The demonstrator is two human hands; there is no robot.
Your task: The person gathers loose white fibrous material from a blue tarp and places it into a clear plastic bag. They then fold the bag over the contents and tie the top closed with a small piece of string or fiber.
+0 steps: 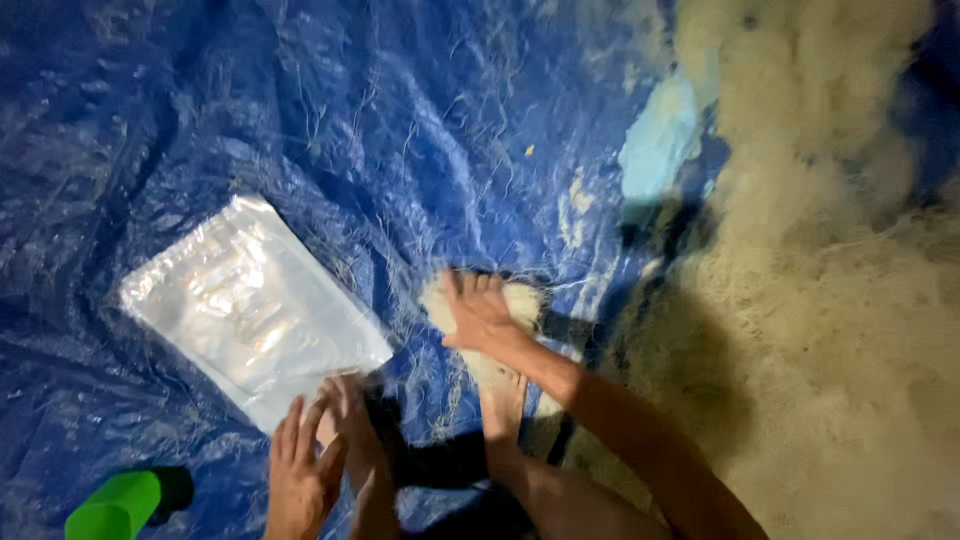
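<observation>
My left hand (300, 470) is cut off at the wrist by the bottom edge, and I cannot tell whether its fingers pinch the corner of the clear plastic bag (250, 305) or only rest beside it. Left of that hand, a green object (115, 505) runs off the bottom edge; its kind is unclear. My right hand (480, 315) covers most of a pale fibre clump (522, 300). Far right, the big fibre heap (830, 300) is blurred and runs out of the picture.

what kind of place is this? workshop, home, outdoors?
Probably an informal floor work area for sorting or packing fibre; indoors or outdoors is unclear. A blue tarp covers the ground, a big heap of pale fibre lies on it, and a clear plastic bag lies flat nearby.
</observation>
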